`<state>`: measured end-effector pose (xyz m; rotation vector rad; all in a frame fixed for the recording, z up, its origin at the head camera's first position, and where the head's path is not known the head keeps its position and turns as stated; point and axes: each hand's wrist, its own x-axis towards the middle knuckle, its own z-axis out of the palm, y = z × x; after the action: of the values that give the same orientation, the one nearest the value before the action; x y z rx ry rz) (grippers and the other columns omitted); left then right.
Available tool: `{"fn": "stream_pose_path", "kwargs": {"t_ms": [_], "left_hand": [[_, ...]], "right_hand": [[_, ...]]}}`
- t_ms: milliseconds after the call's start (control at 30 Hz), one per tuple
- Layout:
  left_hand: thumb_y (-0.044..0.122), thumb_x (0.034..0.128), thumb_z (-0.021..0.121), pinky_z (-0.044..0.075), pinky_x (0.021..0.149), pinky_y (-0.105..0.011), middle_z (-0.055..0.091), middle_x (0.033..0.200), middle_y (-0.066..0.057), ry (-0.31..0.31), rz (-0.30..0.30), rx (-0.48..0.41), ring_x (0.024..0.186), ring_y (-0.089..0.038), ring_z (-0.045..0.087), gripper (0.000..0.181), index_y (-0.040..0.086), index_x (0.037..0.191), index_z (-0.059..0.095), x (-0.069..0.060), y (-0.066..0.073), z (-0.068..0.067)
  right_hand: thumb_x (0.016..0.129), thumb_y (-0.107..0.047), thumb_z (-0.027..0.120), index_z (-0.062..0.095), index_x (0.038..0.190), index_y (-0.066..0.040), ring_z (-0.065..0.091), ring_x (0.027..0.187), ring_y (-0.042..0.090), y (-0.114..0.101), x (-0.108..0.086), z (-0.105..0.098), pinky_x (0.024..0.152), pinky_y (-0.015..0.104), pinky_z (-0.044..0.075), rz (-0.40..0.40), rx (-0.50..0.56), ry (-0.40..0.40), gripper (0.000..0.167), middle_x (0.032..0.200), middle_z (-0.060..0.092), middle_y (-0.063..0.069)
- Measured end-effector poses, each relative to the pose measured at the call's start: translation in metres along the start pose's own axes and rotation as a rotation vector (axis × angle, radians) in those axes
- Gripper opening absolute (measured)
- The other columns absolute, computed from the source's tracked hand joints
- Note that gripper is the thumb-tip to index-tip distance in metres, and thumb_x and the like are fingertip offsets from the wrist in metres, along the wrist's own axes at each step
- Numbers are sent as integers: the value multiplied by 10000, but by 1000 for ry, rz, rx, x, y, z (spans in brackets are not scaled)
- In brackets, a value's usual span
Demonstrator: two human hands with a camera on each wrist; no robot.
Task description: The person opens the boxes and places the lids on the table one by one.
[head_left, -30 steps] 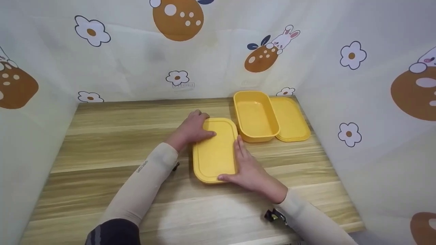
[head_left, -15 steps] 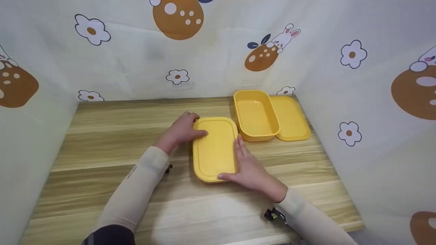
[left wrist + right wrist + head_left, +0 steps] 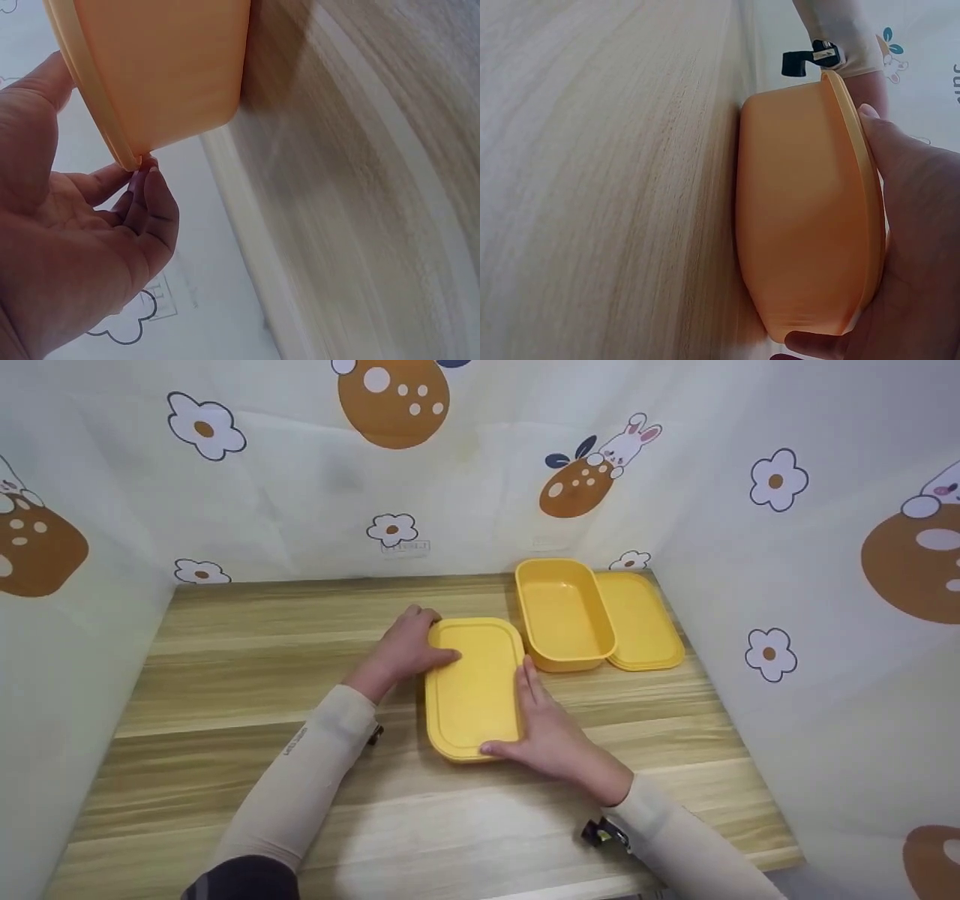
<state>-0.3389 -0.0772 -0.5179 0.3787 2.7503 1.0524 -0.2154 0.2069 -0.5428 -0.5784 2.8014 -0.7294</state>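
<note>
A yellow rectangular food container with its lid (image 3: 476, 690) on lies in the middle of the table, in front of me. At its far left corner, my left hand (image 3: 401, 649) pinches the lid's rim, thumb on top and fingertips curled at the edge below. My right hand (image 3: 551, 731) grips the near right side, its thumb on the lid's near edge and its fingers along the side wall. In the left wrist view the container's wall (image 3: 169, 75) shows under the rim. From the right wrist, the opposite wall (image 3: 802, 202) is seen resting on the wood.
An open yellow container (image 3: 571, 666) stands just beyond, to the right. Beside it a second yellow lid (image 3: 646, 622) lies flat, partly behind the container. The wood-grain table (image 3: 247, 660) is bounded by a patterned cloth (image 3: 285, 472) at the back and sides.
My left hand has shifted left along the lid's far left corner, its thumb now nearer the rim, and has stayed nearly still over the last half second. The right hand has not moved.
</note>
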Motion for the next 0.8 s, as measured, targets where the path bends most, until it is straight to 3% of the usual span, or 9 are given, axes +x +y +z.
{"fn": "stream_pose_path", "kwargs": {"t_ms": [600,800], "left_hand": [[428,919,887,490,1128,-495,525,1367,-177,31,-2,11,1248,-351,551,798,-26,1499,580,0,2,2],[398,927,895,443,1204,-510,480,1515,-215,28,-17,-27,1396,-377,514,815,-15,1545,560,-1,1,2]], "right_hand": [[829,-900,714,-46,1744,-22,134,1668,407,-2,0,0,1301,536,291,17,0,-5,1479,1823,-174,137],[830,-902,711,-46,1745,-18,133,1668,413,-2,0,0,1299,547,292,14,0,-2,1480,1824,-168,148]]}}
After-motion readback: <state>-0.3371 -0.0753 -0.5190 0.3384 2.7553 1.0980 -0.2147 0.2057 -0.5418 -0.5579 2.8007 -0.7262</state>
